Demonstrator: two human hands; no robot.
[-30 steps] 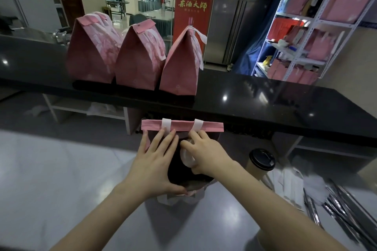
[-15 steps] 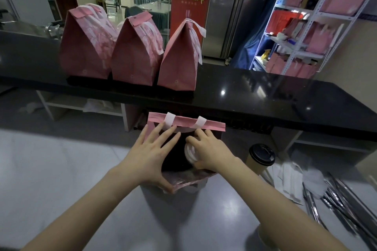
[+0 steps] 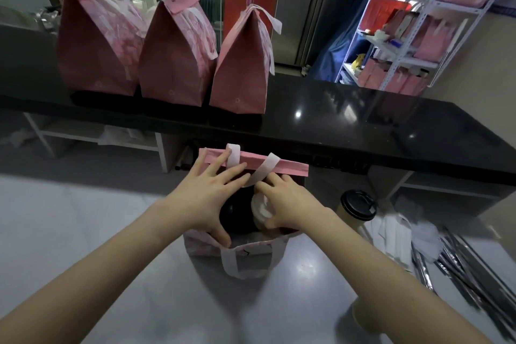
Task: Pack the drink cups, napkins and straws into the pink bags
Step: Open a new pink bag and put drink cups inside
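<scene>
An open pink bag (image 3: 252,249) with white handles stands on the grey counter in front of me. Inside it I see a black-lidded cup (image 3: 234,211) and a white-lidded cup (image 3: 261,211) side by side. My left hand (image 3: 206,198) lies spread over the left of the opening, its straight fingers reaching the far rim and its thumb hooked at the near rim. My right hand (image 3: 289,205) curls round the white-lidded cup, thumb on its near side. A second black-lidded paper cup (image 3: 358,206) stands just right of the bag.
Three closed pink bags (image 3: 173,58) stand in a row on the raised black counter (image 3: 363,120) behind. White napkins (image 3: 396,237) and silver-wrapped straws (image 3: 463,262) lie at the right. A tan cup (image 3: 371,315) shows under my right forearm. A white shelf (image 3: 413,22) holds more bags.
My left fingers slid up to the bag's far rim and my thumb went to the near rim. The bag's near handle now hangs out in front. My right hand stayed on the white-lidded cup.
</scene>
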